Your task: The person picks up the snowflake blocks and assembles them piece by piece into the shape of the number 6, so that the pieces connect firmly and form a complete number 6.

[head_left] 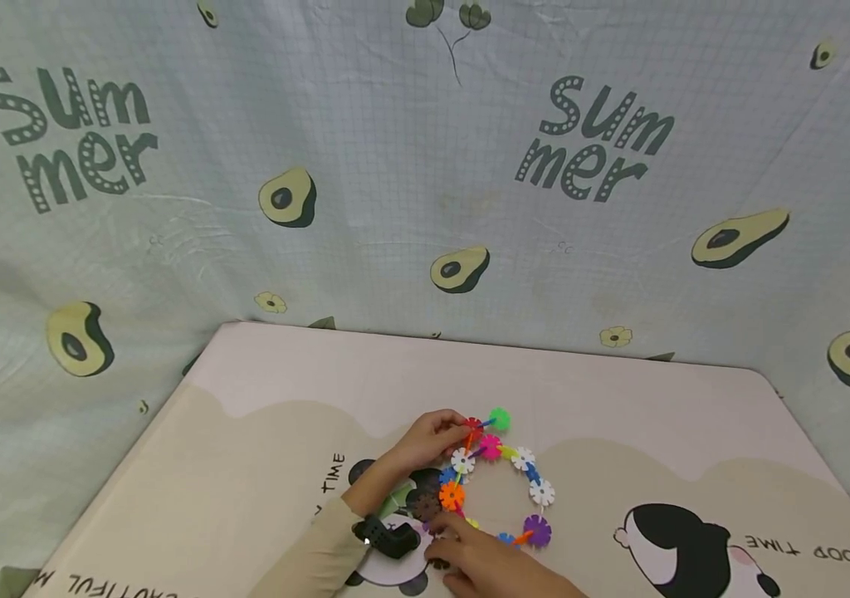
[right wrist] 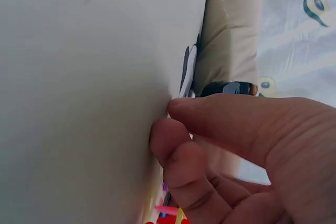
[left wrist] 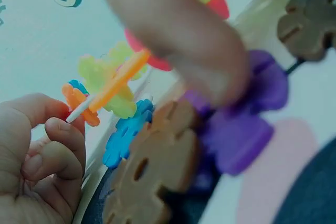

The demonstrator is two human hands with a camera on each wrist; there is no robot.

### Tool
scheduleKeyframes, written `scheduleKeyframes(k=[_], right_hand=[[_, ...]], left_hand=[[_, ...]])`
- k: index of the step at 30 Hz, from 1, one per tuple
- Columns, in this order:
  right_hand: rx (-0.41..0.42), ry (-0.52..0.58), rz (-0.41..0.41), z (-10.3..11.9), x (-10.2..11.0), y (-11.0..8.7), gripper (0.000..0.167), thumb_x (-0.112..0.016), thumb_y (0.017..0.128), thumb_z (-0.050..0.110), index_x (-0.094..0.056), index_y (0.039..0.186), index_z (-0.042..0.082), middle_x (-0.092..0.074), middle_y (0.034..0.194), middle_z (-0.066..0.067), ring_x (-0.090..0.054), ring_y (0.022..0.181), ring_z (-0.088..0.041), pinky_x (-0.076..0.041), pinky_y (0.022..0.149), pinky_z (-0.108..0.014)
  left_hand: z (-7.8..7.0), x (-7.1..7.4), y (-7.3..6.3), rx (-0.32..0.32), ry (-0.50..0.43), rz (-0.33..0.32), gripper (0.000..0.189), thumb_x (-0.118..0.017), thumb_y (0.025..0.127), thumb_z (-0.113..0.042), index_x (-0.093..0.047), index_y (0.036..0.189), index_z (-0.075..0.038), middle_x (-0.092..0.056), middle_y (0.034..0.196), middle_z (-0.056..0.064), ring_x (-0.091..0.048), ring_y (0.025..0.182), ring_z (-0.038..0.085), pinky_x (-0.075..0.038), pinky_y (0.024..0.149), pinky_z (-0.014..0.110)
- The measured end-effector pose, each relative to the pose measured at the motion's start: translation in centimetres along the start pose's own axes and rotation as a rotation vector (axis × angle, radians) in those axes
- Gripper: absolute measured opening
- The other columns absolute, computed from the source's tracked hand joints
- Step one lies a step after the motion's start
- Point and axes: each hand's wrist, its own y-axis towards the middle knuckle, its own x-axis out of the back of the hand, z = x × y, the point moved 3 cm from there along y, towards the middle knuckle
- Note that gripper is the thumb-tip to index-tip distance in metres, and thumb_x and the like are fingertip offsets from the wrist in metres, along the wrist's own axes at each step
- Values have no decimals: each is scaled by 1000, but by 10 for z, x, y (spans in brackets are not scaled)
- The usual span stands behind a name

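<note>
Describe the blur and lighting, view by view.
Head: soft, fairly even light, printed fabric backdrop clear; left wrist: blue-green cast, the large near finger and purple flower-shaped piece blurred; right wrist: pale tabletop featureless, shaded toward the fingertips.

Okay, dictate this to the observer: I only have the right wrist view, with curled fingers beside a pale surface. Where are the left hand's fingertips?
Observer: In the head view, the left hand has its fingertips at a red flower piece.

Operator: Is anything built on the table?

Observer: Yes, colored flower-shaped pieces are linked in what looks like a rough ring, its near side partly behind the right hand.

Operator: Which piece sits farthest from the person?

Observer: A green flower piece, just beyond the ring and next to the red one.
</note>
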Motion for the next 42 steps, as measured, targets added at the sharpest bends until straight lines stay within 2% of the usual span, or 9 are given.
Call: scheduleKeyframes(k=[4,10,15,20,25,29,34,36,42], right_hand=[[13,-62,-10,-1,0,-1,18,-64,94,11,-68,111,11,-52,113,5,-53,89,3,-49,77,-15],[9,-120,-16,-1,1,-3,20,-65,94,13,-67,114,12,-52,105,8,-51,80,4,-49,71,-14],[-32,-176,10,1,1,-3,26,-65,94,17,-65,119,12,-52,105,7,-48,76,3,-47,67,-14],[-86,-183,78,1,2,-2,22,-66,93,20,-66,114,12,-50,101,6,-47,71,2,-47,64,-13],[-85,-167,77,1,4,-4,17,-68,92,21,-63,106,13,-44,94,8,-45,69,3,-46,64,-12],[-85,-97,61,-1,6,-5,18,-69,91,20,-60,105,14,-45,91,11,-45,71,4,-47,68,-13],[-108,149,74,-3,9,-7,7,-65,94,15,-63,100,16,-52,82,15,-48,72,4,-47,68,-16],[-76,246,50,-3,13,-9,2,-64,95,16,-65,97,16,-55,80,16,-50,72,4,-48,67,-17],[128,320,-188,-18,41,-16,8,-65,95,17,-68,99,11,-65,87,8,-51,70,7,-50,61,-18]], left_hand=[[0,1,0,1,-47,-6,27,-55,98,-14,-58,109,10,-47,64,-4,-37,50,7,-33,47,19],[-1,2,1,59,-98,-30,29,-53,101,-20,-59,107,7,-43,58,-3,-34,45,7,-30,44,18],[-1,3,3,101,-135,5,31,-50,102,-23,-56,114,5,-41,57,-3,-34,46,6,-29,43,17],[-1,9,5,173,-165,52,34,-49,102,-31,-56,110,1,-39,57,-3,-32,46,6,-28,43,16],[-4,14,5,172,-198,87,37,-47,104,-29,-54,121,2,-38,58,-3,-32,46,5,-28,42,16],[-5,15,4,148,-210,79,39,-46,104,-26,-53,128,3,-37,58,-4,-32,47,5,-28,43,16],[-3,14,7,120,-171,38,37,-50,103,-24,-56,126,4,-35,56,-5,-30,45,6,-27,43,17],[-2,14,8,109,-147,15,35,-52,102,-23,-59,123,4,-35,57,-5,-29,44,6,-28,43,18],[1,11,9,63,-56,-33,30,-58,99,-21,-66,113,4,-58,77,-3,-38,49,4,-33,46,18]])
